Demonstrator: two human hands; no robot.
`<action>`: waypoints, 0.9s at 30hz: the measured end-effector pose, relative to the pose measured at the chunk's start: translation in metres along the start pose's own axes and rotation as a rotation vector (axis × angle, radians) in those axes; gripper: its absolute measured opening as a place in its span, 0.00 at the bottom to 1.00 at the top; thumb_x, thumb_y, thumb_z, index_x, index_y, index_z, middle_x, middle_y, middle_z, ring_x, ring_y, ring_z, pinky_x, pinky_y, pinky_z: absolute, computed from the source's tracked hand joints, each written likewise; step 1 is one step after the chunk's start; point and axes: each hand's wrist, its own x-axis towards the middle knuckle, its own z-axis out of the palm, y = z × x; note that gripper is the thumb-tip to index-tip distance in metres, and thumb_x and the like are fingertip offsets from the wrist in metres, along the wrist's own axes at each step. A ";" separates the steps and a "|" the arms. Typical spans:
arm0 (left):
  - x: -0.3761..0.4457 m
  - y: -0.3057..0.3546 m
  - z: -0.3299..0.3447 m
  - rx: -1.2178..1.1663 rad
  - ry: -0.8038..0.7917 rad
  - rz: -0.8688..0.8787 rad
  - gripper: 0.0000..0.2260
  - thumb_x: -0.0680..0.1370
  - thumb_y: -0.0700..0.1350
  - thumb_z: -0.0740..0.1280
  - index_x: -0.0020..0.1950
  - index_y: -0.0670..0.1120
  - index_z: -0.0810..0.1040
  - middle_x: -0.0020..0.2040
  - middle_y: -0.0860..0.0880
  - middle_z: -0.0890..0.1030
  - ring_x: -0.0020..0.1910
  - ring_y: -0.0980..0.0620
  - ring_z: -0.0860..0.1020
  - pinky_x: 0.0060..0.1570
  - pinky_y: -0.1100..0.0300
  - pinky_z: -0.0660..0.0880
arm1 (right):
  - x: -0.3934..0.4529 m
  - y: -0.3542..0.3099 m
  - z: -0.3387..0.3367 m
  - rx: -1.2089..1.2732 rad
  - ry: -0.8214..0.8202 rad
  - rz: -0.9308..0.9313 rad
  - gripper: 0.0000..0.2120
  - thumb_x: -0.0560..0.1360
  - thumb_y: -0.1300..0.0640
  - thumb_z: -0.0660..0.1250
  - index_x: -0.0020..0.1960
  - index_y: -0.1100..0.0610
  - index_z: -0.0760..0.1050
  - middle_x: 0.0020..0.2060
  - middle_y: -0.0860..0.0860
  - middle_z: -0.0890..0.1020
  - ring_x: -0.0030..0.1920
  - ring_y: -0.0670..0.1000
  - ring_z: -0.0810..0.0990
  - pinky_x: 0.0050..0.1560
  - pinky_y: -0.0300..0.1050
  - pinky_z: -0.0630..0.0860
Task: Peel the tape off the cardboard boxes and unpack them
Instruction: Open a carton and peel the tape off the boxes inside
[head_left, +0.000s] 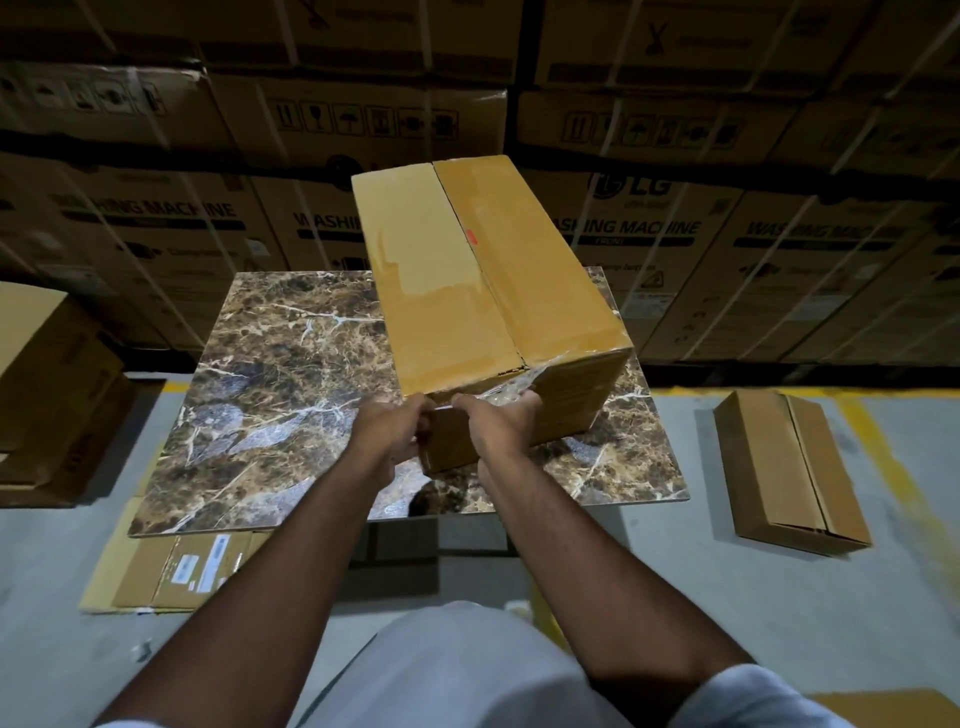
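Marble tabletop (270, 364), tall cardboard box (467, 270) standing on it.
Left hand (387, 434) curls onto the near edge; right hand (498, 423) pinches crumpled clear tape (511, 387), fingers tight.

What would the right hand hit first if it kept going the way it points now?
The right hand points away from the person, its fingers already pinching crumpled tape at the box near end. Going straight on, it would press into that end face at once; nothing else lies between them, as far as this view shows.
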 end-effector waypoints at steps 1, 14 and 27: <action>-0.001 -0.002 -0.002 0.066 0.040 0.023 0.12 0.75 0.47 0.73 0.47 0.38 0.81 0.41 0.43 0.82 0.41 0.45 0.81 0.43 0.52 0.81 | -0.001 0.001 0.002 -0.011 -0.009 -0.010 0.40 0.71 0.59 0.80 0.72 0.54 0.58 0.62 0.55 0.74 0.54 0.53 0.79 0.53 0.51 0.83; 0.007 -0.012 -0.006 -0.182 0.280 0.137 0.14 0.71 0.32 0.68 0.28 0.46 0.83 0.42 0.52 0.85 0.45 0.42 0.84 0.46 0.46 0.84 | 0.000 0.004 0.007 -0.002 -0.095 -0.024 0.40 0.71 0.59 0.81 0.71 0.55 0.56 0.71 0.56 0.69 0.59 0.52 0.71 0.56 0.45 0.71; 0.002 -0.042 0.001 -0.252 0.078 0.339 0.11 0.78 0.39 0.74 0.59 0.47 0.82 0.52 0.51 0.84 0.47 0.60 0.83 0.40 0.70 0.78 | 0.011 0.003 -0.002 0.033 -0.040 -0.048 0.42 0.74 0.60 0.77 0.77 0.53 0.53 0.73 0.57 0.69 0.62 0.54 0.73 0.57 0.46 0.71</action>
